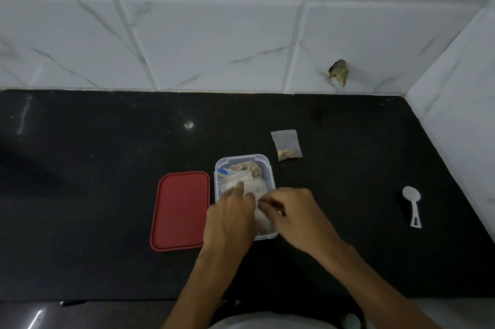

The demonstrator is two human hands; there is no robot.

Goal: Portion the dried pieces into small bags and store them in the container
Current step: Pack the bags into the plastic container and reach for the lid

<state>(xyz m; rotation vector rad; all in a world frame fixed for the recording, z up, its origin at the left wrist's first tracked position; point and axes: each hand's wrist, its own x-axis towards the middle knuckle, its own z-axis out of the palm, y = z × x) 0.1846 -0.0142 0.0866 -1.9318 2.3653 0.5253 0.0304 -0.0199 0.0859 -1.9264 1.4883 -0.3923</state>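
A clear rectangular container (263,161) stands open on the black counter, holding several small clear bags (235,177) and pale dried pieces. My left hand (230,217) reaches into it from the near side, fingers straight and resting on the bags. My right hand (292,215) hovers over the container's right half with fingers curled, pinching a small clear bag (261,211) whose edge shows between both hands. A filled small bag (286,145) with brown dried pieces lies flat beyond the container. Both hands hide the container's near part.
The red lid (180,211) lies flat just left of the container. A white plastic spoon (413,208) rests at the right, near the tiled side wall (455,114). The tiled back wall has a broken hole (339,71). The counter's front edge runs below my forearms.
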